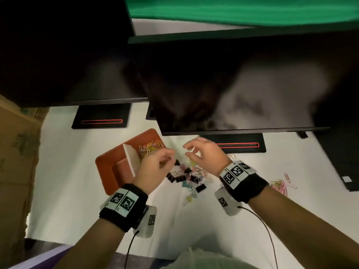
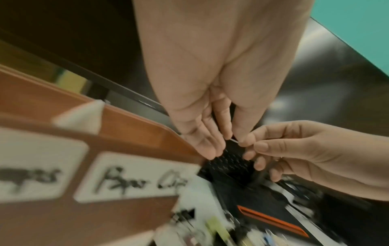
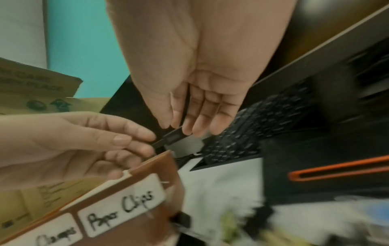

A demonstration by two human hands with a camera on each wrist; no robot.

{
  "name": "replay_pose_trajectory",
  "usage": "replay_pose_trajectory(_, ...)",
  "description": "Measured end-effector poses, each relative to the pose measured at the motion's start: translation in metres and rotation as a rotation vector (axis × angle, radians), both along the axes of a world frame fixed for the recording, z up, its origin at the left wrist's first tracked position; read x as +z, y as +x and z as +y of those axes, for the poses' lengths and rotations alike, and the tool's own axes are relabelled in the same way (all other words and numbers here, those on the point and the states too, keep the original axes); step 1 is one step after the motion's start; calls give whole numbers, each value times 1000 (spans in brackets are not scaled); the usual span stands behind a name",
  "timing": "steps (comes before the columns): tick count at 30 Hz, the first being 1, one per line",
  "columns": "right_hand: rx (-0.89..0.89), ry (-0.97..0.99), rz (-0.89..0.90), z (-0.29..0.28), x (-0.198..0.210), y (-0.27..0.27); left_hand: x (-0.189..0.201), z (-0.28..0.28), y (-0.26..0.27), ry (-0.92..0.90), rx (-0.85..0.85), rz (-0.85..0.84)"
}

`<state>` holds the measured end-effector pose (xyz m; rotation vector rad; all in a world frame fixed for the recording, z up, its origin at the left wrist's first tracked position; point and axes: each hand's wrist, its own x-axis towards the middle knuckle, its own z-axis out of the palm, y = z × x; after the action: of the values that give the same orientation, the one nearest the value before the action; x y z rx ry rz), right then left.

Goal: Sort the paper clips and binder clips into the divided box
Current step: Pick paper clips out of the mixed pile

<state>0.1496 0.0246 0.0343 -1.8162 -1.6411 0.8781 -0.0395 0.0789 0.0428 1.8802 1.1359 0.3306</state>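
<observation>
A brown divided box (image 1: 104,167) stands left of centre, with coloured paper clips (image 1: 149,148) in its far compartment. Its front carries a "Paper Clips" label (image 3: 122,206). Several black and pastel binder clips (image 1: 186,177) lie piled on the white table to the right of the box. Both hands hover above that pile, fingertips nearly meeting. My left hand (image 1: 171,155) and right hand (image 1: 187,150) each pinch an end of a thin wire paper clip (image 2: 234,141), which is small and blurred.
Two dark monitors (image 1: 233,84) overhang the table, and their black stand bases (image 1: 101,119) sit behind the box and the hands. More loose paper clips (image 1: 283,184) lie at the right. A cardboard box (image 1: 15,152) is at the left edge. A black keyboard (image 3: 252,126) lies beyond the fingers.
</observation>
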Motion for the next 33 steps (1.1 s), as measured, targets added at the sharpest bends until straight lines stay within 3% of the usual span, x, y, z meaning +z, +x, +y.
replay_pose_trajectory(7, -244, -179, -222, -115, -24, 133, -26, -66, 97, -21, -347, 37)
replay_pose_trajectory(11, -183, -417, -282, -168, -34, 178, -42, -99, 144, -7, -506, 140)
replay_pose_trajectory(14, -87, -439, -280, -191, -41, 192, -53, -120, 169, 15, -579, 200)
replay_pose_trajectory(20, -25, -380, -207, -198, -54, 203, -78, -142, 197, 101, -581, 333)
replay_pose_trajectory(33, 6, -284, -175, -197, -61, 217, -83, -129, 194, -42, -291, 173)
